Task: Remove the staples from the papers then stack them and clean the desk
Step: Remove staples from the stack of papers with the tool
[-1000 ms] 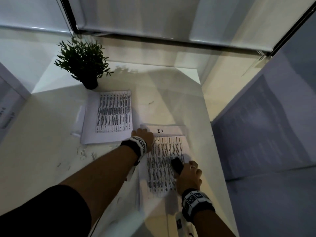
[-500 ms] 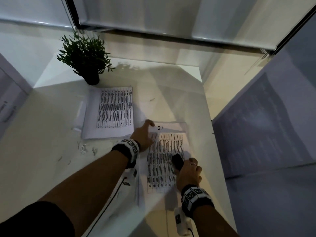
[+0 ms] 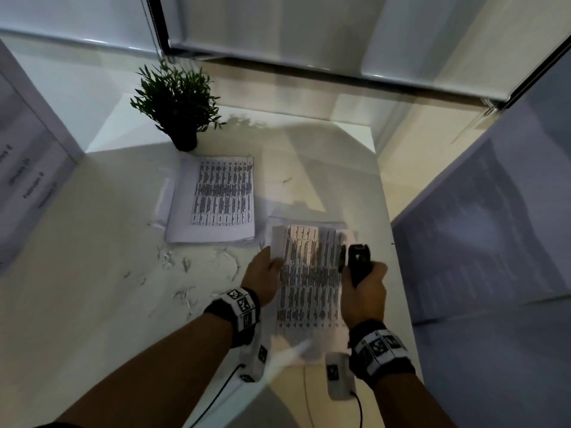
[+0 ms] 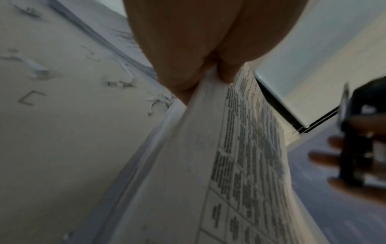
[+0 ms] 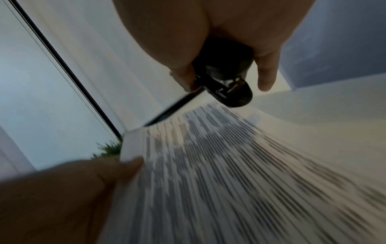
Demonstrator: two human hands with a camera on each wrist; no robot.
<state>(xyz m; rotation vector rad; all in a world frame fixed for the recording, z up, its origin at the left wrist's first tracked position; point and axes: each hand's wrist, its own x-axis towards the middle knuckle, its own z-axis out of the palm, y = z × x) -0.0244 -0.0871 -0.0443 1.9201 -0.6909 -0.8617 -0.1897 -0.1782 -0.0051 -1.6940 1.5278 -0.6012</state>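
A printed sheet [image 3: 309, 282] is lifted off the desk, and my left hand [image 3: 265, 273] pinches its left edge between thumb and fingers [image 4: 188, 77]. The sheet [image 4: 240, 165] runs blurred through both wrist views [image 5: 208, 173]. More paper [image 3: 309, 222] lies under it on the desk. My right hand [image 3: 364, 291] grips a black staple remover [image 3: 355, 262] at the sheet's right edge; its jaws [image 5: 227, 92] hover just over the paper. A stack of printed papers [image 3: 216, 202] lies farther back on the left. Several pulled staples [image 3: 182, 267] are scattered on the white desk [image 3: 77, 273].
A small potted plant [image 3: 179, 103] stands at the back behind the stack. A grey partition [image 3: 494, 227] borders the desk's right edge, another panel [image 3: 27, 180] the left. White blinds [image 3: 309, 26] hang behind. One stray staple [image 3: 287, 180] lies mid-desk.
My left hand has taken the sheet's left edge and lifted it off the desk. The right hand with the staple remover has moved to the sheet's upper right edge.
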